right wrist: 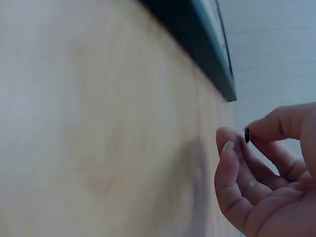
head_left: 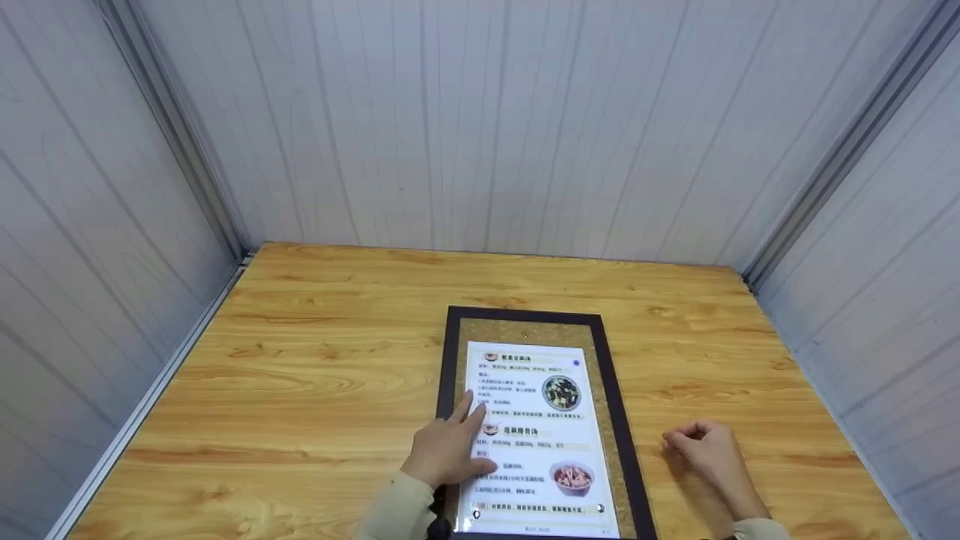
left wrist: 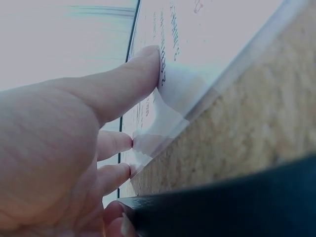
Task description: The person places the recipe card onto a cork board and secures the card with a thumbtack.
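My left hand (head_left: 448,448) rests with extended fingers on the left edge of a printed recipe sheet (head_left: 525,420) in a clear sleeve. The left wrist view shows its thumb (left wrist: 143,69) lying on the sheet. Beneath is a cork board (head_left: 495,331) with a dark frame (head_left: 619,420). To the right of the board, my right hand (head_left: 709,450) hovers above the table, pinching a small dark thumbtack (right wrist: 247,135) between thumb and fingertip. A blue tack (head_left: 576,363) sits at the sheet's upper right corner; shiny tacks (head_left: 601,508) sit near both lower corners.
The board lies on a wood-grain table (head_left: 322,360), its lower edge near the bottom of the head view. Pale panelled walls (head_left: 480,135) enclose the table at the back and both sides.
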`<state>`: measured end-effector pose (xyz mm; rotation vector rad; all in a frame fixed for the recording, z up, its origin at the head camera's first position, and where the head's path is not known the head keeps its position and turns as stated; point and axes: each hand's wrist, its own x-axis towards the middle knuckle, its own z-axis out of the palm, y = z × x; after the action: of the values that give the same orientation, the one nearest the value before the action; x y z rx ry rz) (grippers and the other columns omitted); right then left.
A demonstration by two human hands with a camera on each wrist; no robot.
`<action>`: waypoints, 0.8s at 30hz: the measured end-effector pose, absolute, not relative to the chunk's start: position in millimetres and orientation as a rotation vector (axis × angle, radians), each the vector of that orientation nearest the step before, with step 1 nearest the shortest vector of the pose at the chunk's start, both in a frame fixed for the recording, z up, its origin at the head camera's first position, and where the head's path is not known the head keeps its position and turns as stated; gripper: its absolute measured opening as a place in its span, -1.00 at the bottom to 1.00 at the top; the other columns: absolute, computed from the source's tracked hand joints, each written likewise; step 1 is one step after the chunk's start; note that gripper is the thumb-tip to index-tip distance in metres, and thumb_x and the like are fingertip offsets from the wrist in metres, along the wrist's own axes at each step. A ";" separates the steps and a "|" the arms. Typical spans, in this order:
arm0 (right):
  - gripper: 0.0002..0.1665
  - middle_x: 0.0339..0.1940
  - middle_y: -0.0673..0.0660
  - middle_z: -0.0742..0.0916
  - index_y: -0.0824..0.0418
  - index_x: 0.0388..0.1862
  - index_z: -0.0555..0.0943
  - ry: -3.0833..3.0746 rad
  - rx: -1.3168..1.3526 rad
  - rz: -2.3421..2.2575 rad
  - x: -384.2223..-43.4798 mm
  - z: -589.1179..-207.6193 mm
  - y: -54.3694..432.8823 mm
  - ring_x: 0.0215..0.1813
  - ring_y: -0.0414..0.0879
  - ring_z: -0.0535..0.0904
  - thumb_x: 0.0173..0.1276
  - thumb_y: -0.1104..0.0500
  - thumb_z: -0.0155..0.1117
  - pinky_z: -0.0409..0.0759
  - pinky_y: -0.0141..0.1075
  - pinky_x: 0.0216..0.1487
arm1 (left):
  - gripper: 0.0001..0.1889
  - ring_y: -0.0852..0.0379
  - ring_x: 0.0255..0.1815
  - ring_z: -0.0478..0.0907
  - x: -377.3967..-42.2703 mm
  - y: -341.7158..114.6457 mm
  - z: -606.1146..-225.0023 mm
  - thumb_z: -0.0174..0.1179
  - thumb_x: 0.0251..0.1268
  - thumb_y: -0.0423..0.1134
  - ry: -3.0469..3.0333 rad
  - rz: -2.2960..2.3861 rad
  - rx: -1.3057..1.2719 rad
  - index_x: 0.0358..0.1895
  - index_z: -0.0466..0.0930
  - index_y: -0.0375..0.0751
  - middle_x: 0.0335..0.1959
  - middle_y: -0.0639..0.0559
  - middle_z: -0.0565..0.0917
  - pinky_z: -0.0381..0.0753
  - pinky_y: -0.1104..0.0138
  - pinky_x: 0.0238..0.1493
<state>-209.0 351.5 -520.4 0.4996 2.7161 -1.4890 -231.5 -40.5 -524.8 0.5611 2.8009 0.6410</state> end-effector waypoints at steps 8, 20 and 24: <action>-0.86 -0.37 0.19 0.76 0.54 -0.16 0.60 2.568 0.473 -1.861 -221.5 -507.4 321.8 -0.41 -0.14 0.66 0.36 0.44 0.26 0.65 -0.32 -0.37 | -0.05 -0.35 0.11 0.53 -231.8 -41.3 -526.1 0.40 0.06 0.24 2.793 0.640 0.551 0.48 0.31 -0.16 0.55 -0.20 0.15 0.55 -0.05 -0.12; -0.76 -0.52 0.10 0.61 0.43 -0.28 0.58 2.420 0.471 -2.052 -239.1 -507.5 278.7 -0.52 -0.16 0.51 0.42 0.22 0.30 0.59 -0.34 -0.46 | -0.05 -0.35 0.11 0.53 -233.4 -42.9 -526.4 0.41 0.04 0.24 2.804 0.659 0.531 0.48 0.31 -0.15 0.55 -0.20 0.15 0.54 -0.05 -0.12; -0.75 -0.60 0.09 0.54 0.49 -0.31 0.58 2.420 0.457 -2.032 -241.8 -512.0 267.0 -0.59 -0.17 0.45 0.42 0.26 0.29 0.55 -0.35 -0.53 | -0.04 -0.34 0.13 0.52 -232.4 -42.5 -527.5 0.42 0.03 0.24 2.795 0.678 0.522 0.48 0.31 -0.13 0.55 -0.18 0.15 0.54 -0.04 -0.12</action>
<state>-241.8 267.0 -512.0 0.4570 2.4201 -2.0321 -232.4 -42.5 -527.5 0.5219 2.7948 0.6780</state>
